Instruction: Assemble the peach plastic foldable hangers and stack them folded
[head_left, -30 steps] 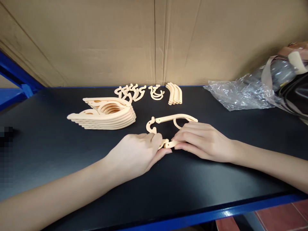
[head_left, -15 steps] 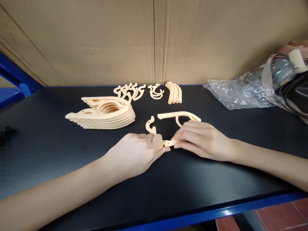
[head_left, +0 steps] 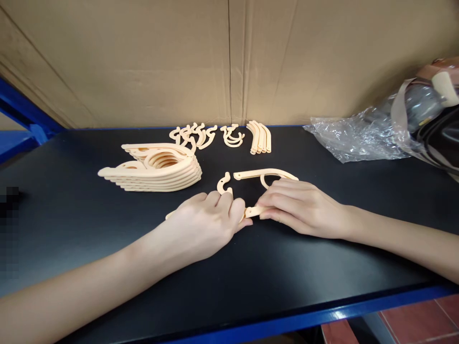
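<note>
My right hand (head_left: 301, 209) is closed on a cream plastic hanger frame (head_left: 265, 172). The frame's upper arm and part of its inner loop show beyond my fingers, and its lower arm pokes out toward my left hand. My left hand (head_left: 211, 220) is wrapped round a cream hanger arm piece (head_left: 169, 215) at the end of that lower arm. Only the tip of this piece and a bit near my thumb are visible; my fingers hide the rest. Just behind my left knuckles lies a loose cream hook (head_left: 223, 184), its lower end partly covered.
A stack of cream hangers (head_left: 161, 184) stands on the black tabletop (head_left: 279, 286) at left. Along the back lie several loose hooks (head_left: 206, 138), a few curved pieces (head_left: 234, 138) and several arm tubes (head_left: 260, 138). Clear plastic wrap (head_left: 362, 138) and a bag (head_left: 444, 129) sit at right.
My left hand has turned and shifted slightly left, and the piece's tip now shows behind it. The frame in my right hand has tilted a little.
</note>
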`<control>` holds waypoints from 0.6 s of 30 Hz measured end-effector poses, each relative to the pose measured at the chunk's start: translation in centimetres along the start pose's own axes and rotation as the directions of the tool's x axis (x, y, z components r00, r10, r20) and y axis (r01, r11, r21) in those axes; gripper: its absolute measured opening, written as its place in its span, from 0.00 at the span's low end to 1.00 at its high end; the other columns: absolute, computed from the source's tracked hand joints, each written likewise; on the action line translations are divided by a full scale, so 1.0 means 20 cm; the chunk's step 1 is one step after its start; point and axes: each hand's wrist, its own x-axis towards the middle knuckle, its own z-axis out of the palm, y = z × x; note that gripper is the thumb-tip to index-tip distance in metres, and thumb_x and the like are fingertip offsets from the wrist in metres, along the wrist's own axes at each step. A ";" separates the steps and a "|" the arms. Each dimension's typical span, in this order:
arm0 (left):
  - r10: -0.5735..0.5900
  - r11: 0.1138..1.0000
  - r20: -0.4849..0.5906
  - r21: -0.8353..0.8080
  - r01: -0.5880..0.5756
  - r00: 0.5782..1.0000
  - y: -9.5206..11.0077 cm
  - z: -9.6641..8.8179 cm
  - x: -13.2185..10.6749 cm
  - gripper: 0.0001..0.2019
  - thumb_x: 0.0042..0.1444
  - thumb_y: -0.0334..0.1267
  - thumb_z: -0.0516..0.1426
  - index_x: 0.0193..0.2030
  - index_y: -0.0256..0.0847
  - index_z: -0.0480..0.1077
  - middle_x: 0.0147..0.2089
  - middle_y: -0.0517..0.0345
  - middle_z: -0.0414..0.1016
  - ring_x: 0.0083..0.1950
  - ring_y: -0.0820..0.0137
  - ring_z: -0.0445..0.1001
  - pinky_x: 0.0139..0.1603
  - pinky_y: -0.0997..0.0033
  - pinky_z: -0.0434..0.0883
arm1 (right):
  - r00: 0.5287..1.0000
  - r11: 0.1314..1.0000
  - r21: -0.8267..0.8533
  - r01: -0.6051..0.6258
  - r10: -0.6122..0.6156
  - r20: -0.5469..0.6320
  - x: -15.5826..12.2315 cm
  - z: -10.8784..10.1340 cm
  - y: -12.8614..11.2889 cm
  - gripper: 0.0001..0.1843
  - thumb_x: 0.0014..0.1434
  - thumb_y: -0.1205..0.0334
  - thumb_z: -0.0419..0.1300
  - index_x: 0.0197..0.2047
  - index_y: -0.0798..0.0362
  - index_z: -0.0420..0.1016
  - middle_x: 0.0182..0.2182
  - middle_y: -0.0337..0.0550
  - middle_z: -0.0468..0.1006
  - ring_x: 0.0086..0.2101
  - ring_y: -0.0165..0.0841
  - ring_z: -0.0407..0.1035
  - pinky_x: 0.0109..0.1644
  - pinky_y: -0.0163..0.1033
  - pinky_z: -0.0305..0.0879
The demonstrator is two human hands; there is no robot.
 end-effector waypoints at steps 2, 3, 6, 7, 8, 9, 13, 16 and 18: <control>-0.003 1.000 -0.015 -0.015 0.003 1.000 0.00 0.01 0.00 0.16 0.67 0.42 0.52 0.30 0.37 0.66 0.22 0.62 0.65 0.21 0.69 0.66 0.21 0.70 0.61 | 1.000 1.000 -0.002 0.010 -0.010 -0.005 0.00 0.00 0.00 0.09 0.69 0.66 0.54 0.39 0.60 0.74 0.30 0.46 0.77 0.31 0.32 0.66 0.38 0.39 0.66; -0.005 1.000 -0.022 -0.028 0.004 1.000 -0.01 0.01 0.00 0.15 0.67 0.42 0.51 0.30 0.37 0.67 0.22 0.61 0.66 0.21 0.69 0.67 0.21 0.70 0.61 | 1.000 1.000 -0.008 0.014 -0.014 -0.007 0.00 0.00 0.00 0.09 0.68 0.66 0.55 0.40 0.61 0.74 0.30 0.46 0.77 0.30 0.32 0.66 0.38 0.39 0.66; -0.002 0.998 -0.030 -0.067 0.000 1.000 -0.01 0.01 0.01 0.15 0.67 0.42 0.51 0.32 0.36 0.68 0.23 0.61 0.67 0.22 0.69 0.68 0.21 0.69 0.61 | 1.000 0.999 -0.026 0.018 -0.018 -0.008 0.00 0.00 -0.01 0.09 0.68 0.66 0.55 0.40 0.61 0.74 0.31 0.46 0.77 0.31 0.32 0.65 0.38 0.39 0.65; 0.001 0.997 -0.031 -0.079 -0.004 1.000 -0.01 0.01 0.01 0.14 0.67 0.41 0.51 0.32 0.37 0.68 0.23 0.61 0.68 0.22 0.69 0.68 0.21 0.69 0.61 | 1.000 0.999 -0.029 0.018 -0.018 -0.006 0.00 0.00 -0.01 0.09 0.68 0.65 0.55 0.41 0.61 0.74 0.31 0.46 0.77 0.31 0.33 0.66 0.38 0.39 0.65; 0.005 0.996 -0.037 -0.089 -0.008 0.999 -0.02 0.01 0.01 0.14 0.66 0.41 0.51 0.31 0.37 0.68 0.23 0.61 0.68 0.22 0.69 0.68 0.22 0.69 0.61 | 1.000 0.999 -0.029 0.016 -0.016 -0.001 0.00 0.00 -0.01 0.09 0.68 0.66 0.55 0.41 0.61 0.74 0.31 0.46 0.78 0.31 0.33 0.66 0.38 0.39 0.65; 0.008 0.995 -0.044 -0.099 -0.012 0.999 -0.02 0.01 0.01 0.14 0.66 0.40 0.51 0.31 0.38 0.67 0.23 0.61 0.68 0.23 0.69 0.68 0.22 0.70 0.61 | 1.000 0.999 -0.027 0.017 -0.017 0.004 0.00 -0.01 -0.01 0.09 0.68 0.66 0.54 0.41 0.61 0.74 0.31 0.46 0.78 0.31 0.33 0.66 0.38 0.39 0.65; 0.022 0.991 -0.064 -0.127 -0.030 0.998 -0.02 0.01 0.00 0.14 0.65 0.40 0.51 0.28 0.40 0.64 0.23 0.61 0.67 0.24 0.71 0.66 0.22 0.70 0.58 | 1.000 1.000 -0.021 0.020 -0.020 0.020 -0.01 -0.01 -0.01 0.10 0.69 0.65 0.52 0.41 0.59 0.74 0.33 0.46 0.79 0.33 0.33 0.69 0.39 0.39 0.66; 0.005 0.987 -0.087 -0.157 -0.019 0.996 -0.02 0.02 -0.01 0.13 0.64 0.39 0.50 0.28 0.40 0.64 0.25 0.60 0.66 0.27 0.70 0.65 0.24 0.70 0.58 | 0.999 1.000 -0.014 0.008 -0.007 0.031 -0.01 -0.01 0.00 0.10 0.69 0.63 0.53 0.41 0.58 0.74 0.32 0.45 0.78 0.32 0.33 0.69 0.39 0.39 0.66; 0.008 0.981 -0.096 -0.190 -0.026 0.995 -0.01 0.03 -0.01 0.11 0.63 0.37 0.49 0.29 0.40 0.64 0.25 0.60 0.65 0.29 0.69 0.65 0.25 0.70 0.59 | 1.000 1.000 -0.001 -0.006 0.006 0.023 -0.01 -0.02 0.01 0.11 0.68 0.60 0.55 0.39 0.57 0.75 0.31 0.45 0.78 0.32 0.33 0.69 0.39 0.40 0.65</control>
